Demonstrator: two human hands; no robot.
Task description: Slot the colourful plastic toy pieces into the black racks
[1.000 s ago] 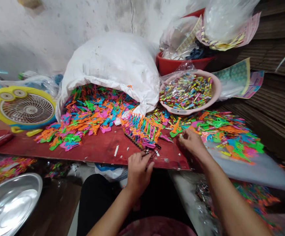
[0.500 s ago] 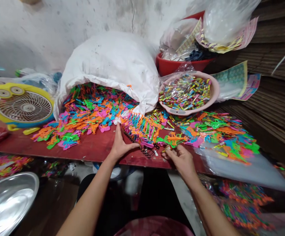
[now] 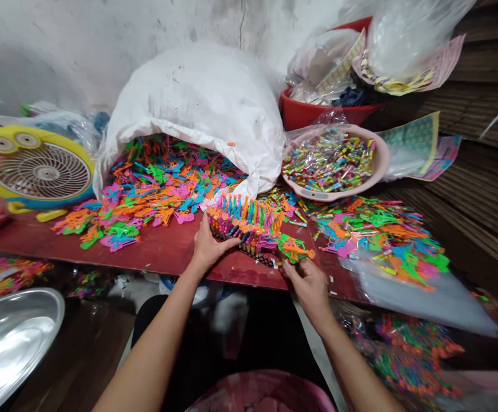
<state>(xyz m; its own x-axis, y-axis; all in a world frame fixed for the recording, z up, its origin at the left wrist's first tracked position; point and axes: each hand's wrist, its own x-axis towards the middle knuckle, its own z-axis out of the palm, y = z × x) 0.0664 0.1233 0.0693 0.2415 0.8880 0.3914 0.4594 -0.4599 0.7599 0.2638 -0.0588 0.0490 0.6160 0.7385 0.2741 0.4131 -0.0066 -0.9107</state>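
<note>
A row of bright plastic pieces [image 3: 246, 223] lies on a red board [image 3: 103, 246], between my hands.

Its long axis runs from far left to near right. My left hand [image 3: 210, 245] touches its near side, fingers [image 3: 201, 229] spread wide; my right hand [image 3: 309, 293], at its right end, pinches a green-and-orange piece [image 3: 294, 249] between narrowly closed fingertips [image 3: 289, 273].
</note>
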